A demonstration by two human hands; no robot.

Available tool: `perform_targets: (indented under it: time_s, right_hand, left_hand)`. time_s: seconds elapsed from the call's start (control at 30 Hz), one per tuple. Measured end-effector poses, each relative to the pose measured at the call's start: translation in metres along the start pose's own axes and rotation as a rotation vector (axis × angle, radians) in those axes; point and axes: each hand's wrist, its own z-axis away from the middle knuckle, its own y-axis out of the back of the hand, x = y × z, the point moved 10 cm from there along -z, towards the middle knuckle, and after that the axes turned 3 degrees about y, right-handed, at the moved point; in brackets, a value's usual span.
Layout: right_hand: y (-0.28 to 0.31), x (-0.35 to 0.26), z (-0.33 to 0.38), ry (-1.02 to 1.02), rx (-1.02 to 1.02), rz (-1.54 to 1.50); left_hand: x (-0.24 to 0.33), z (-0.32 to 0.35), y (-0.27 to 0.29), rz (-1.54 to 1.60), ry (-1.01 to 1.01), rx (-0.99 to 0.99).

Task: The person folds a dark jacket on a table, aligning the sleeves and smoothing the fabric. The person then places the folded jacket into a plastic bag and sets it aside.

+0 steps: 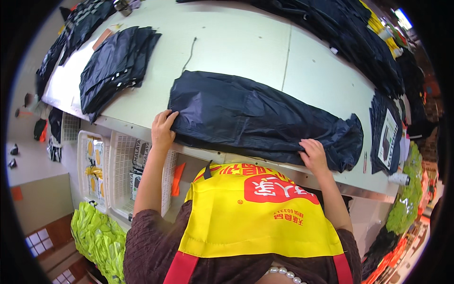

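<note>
A long folded piece of dark navy, shiny fabric [236,111], seemingly a garment, lies across the table in front of me. It is fairly flat at the left and bunched at the right end. My left hand [163,128] holds its near left corner, fingers bent over the edge. Farther right, my right hand [314,154] grips the near edge with curled fingers; part of its grip is hidden in the folds. Past the bunched end, a small pair of red-handled snips [365,162] lies on the table.
The white table [227,45] carries a stack of dark fabric pieces [118,66] at left and a long dark heap [326,28] at the far side. Printed dark bags [387,135] and a thread spool [399,179] are at right. White baskets [120,199] stand below left.
</note>
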Motion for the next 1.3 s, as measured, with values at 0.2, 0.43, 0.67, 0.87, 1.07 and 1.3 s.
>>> perform_targets:
  time_s: [0.2,0.43,0.67,0.87,1.07,1.3]
  right_hand:
    - [0.064,0.047,-0.079,-0.274,-0.192,-0.302]
    - [0.119,0.134,-0.18,-0.388,0.373,0.55]
    - [-0.008,0.01,-0.211,-0.029,0.107,-0.031]
    - [-0.066,-0.095,-0.288,-0.093,-0.155,-0.397]
    - [-0.15,-0.136,-0.291,-0.774,-0.489,-1.03]
    - [-0.17,-0.128,-0.284,-0.798,-0.574,-0.991]
  left_hand:
    - [-0.033,-0.093,0.039,0.195,0.167,0.097]
    - [-0.102,-0.202,0.001,0.541,0.377,0.438]
    - [-0.117,-0.05,-0.094,0.487,0.889,-0.667]
    - [-0.098,-0.011,-0.086,0.606,0.787,-0.575]
    - [0.003,-0.047,-0.032,0.341,0.455,-0.228]
    - [0.053,-0.046,-0.046,0.404,0.261,-0.283]
